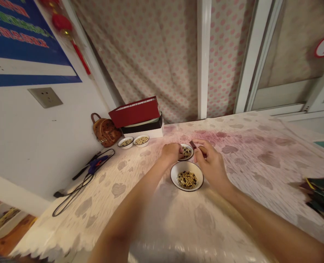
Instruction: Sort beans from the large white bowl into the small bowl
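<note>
Mixed beans (187, 179) sit in the near white bowl (187, 164) and a small bowl (188, 159); I've got the hands apart around that small bowl, left hand (173, 152) at its rim, right hand (210, 164) pinching a dark sliver (192, 144).

Both forearms (131, 215) reach out across the view, and here's the left hand (172, 152) curled knuckles-up, right beside the right hand (210, 164), turned inward with thumb and fingers pinched together!
</note>
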Demonstrator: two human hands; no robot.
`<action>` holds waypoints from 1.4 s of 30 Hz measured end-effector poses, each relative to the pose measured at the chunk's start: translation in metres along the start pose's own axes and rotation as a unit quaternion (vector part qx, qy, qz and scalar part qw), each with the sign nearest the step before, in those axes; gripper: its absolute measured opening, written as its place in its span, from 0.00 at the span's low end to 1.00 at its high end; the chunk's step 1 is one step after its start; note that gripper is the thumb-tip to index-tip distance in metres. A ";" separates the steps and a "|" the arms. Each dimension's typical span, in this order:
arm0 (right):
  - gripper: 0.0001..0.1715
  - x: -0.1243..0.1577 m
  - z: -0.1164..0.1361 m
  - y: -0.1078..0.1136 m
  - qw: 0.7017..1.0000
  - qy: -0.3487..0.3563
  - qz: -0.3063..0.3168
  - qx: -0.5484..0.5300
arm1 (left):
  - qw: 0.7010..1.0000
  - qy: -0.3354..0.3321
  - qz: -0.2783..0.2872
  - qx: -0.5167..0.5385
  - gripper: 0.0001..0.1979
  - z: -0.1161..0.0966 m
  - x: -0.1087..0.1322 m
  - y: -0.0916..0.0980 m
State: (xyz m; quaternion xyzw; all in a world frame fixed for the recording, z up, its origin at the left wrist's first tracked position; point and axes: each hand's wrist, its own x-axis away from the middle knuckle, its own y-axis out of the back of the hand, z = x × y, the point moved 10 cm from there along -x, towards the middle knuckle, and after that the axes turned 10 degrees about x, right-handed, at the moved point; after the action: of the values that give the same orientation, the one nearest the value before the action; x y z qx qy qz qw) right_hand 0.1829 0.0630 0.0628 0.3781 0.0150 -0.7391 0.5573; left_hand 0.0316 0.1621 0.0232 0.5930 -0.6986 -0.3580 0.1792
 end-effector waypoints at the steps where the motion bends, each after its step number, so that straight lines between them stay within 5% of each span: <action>1: 0.17 0.000 0.000 0.000 1.000 0.002 -0.002 0.000 | 1.000 -0.001 -0.003 0.008 0.06 0.000 -0.001 -0.002; 7: 0.17 -0.001 0.000 -0.001 1.000 0.005 -0.001 -0.004 | 0.998 -0.005 -0.027 0.050 0.04 0.008 0.001 0.003; 11: 0.17 0.000 -0.002 -0.004 1.000 -0.002 0.009 -0.001 | 0.976 0.024 -0.058 0.211 0.02 0.022 0.006 0.008; 17: 0.17 0.002 -0.005 -0.011 1.000 -0.006 0.028 0.012 | 0.832 0.080 -0.027 0.548 0.14 0.031 0.027 -0.007; 22: 0.18 0.004 -0.008 -0.018 0.999 -0.003 0.047 0.017 | 0.754 0.123 -0.026 0.645 0.17 0.030 0.044 -0.011; 35: 0.18 0.004 -0.011 -0.022 0.998 -0.004 0.056 0.026 | 0.843 0.090 -0.106 0.520 0.13 0.038 0.033 0.006; 38: 0.18 0.003 -0.011 -0.022 0.998 -0.003 0.054 0.028 | 0.830 0.074 -0.091 0.545 0.15 0.030 0.036 0.007; 42: 0.18 0.004 -0.010 -0.022 0.998 -0.004 0.052 0.022 | 0.776 0.071 -0.033 0.625 0.20 0.013 0.042 -0.001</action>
State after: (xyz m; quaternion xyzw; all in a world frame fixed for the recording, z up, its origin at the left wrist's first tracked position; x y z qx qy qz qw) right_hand 0.1698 0.0724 0.0451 0.3871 -0.0232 -0.7108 0.5869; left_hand 0.0134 0.1254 0.0060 0.6209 -0.7340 0.1954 -0.1938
